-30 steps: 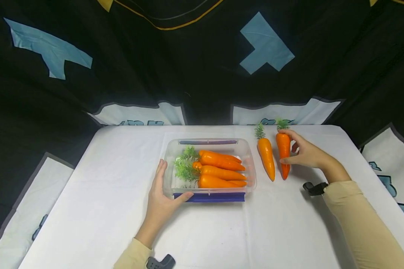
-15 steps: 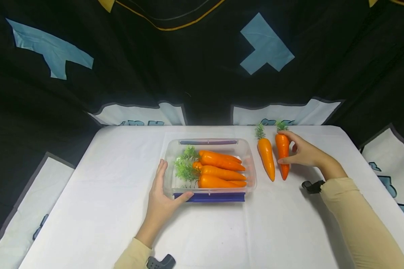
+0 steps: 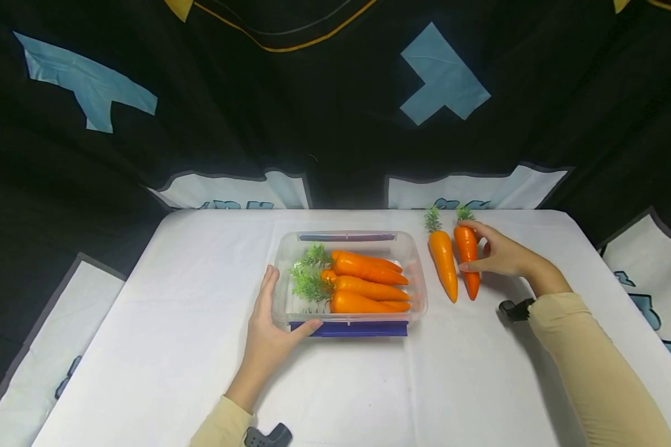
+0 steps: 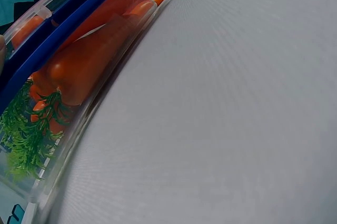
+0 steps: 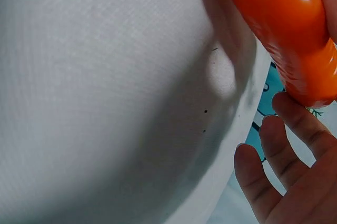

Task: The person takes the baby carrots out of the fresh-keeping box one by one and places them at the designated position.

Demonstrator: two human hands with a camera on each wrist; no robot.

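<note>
My left hand rests against the left front corner of a clear plastic food container, its fingers along the left wall and its thumb on the blue front clasp. Several orange carrots with green tops lie inside, also seen through the wall in the left wrist view. To the right, my right hand holds a carrot between thumb and fingers, close to the tabletop. In the right wrist view, a fingertip and the thumb touch that carrot. Another carrot lies just left of it.
A white cloth covers the table. Behind it hangs a black curtain with pale blue patches. A second blue clasp runs along the container's back edge.
My right hand has shifted slightly left with its carrot, which is now nearer the loose one. The left hand and the container have stayed in place.
</note>
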